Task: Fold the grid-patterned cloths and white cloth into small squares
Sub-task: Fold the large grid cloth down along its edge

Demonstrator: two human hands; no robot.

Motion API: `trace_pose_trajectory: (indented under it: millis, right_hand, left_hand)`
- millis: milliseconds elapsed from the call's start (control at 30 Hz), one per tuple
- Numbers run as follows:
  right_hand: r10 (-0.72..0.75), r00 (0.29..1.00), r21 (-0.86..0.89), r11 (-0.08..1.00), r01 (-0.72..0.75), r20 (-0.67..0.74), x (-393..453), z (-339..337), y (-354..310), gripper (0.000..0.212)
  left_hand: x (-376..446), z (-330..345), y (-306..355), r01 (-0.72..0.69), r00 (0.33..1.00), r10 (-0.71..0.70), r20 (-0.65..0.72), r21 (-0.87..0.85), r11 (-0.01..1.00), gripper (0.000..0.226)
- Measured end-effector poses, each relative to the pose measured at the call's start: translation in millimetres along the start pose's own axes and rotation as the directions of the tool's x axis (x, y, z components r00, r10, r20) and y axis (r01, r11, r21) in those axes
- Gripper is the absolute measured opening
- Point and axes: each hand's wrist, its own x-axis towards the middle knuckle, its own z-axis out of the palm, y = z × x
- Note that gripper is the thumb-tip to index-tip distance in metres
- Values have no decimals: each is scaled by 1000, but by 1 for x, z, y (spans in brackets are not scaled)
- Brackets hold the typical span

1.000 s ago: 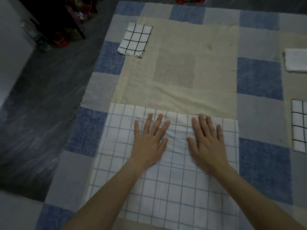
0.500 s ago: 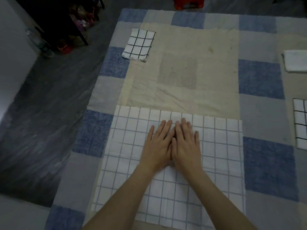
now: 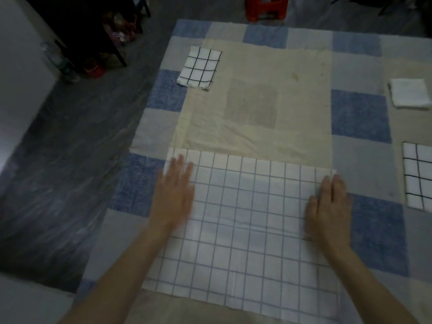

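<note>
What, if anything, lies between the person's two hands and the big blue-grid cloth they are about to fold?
Nothing visible does. The left hand and right hand already rest flat on the blue-grid cloth, near its left and right edges. The folded black-grid cloth and folded white cloth lie well apart from it.

Readable text: none anywhere in the view.
Large cloth (image 3: 245, 230): thin blue grid lines only, no lettering.
Folded cloths (image 3: 199, 67): black grid lines only, no label or tag that can be read.
White cloth (image 3: 409, 93): plain, no print.
Patchwork mat (image 3: 360, 115): blue, grey and cream squares, no words or numbers.
</note>
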Motion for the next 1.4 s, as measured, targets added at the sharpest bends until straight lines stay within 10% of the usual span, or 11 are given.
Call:
trace_pose_trajectory:
  millis: [133,267,533,667,967,1233,1400]
  right_hand:
    - [-160,987,181,972,151,36,-61,7,-56,56]
    - [-409,896,125,911,392,172,-127,20,-69,56]
    - [-178,963,-50,980,192,202,-152,-19,32,56]
    - [-60,977,-86,993,79,206,-160,-29,52,55]
    - [-328,931,154,940,304,163,-229,-34,13,46]
    - [-251,917,28,967,255,309,-227,-44,2,53]
    - [-254,933,90,967,238,257,-214,-52,4,9]
  left_hand:
    - [-66,20,90,-291,948,306,87,-151,945,51]
    - [-113,30,108,-266,936,288,202,-128,955,54]
    - [-174,1,-8,-10,966,15,259,-24,1000,55]
    - [-202,-10,-49,-145,938,152,310,-48,988,66]
    - [-208,-30,-40,-226,974,225,-31,-64,972,56]
    - [-191,-48,-41,-64,994,81,73,-208,976,24]
    - [-174,-55,-48,-11,989,44,140,-232,973,23]
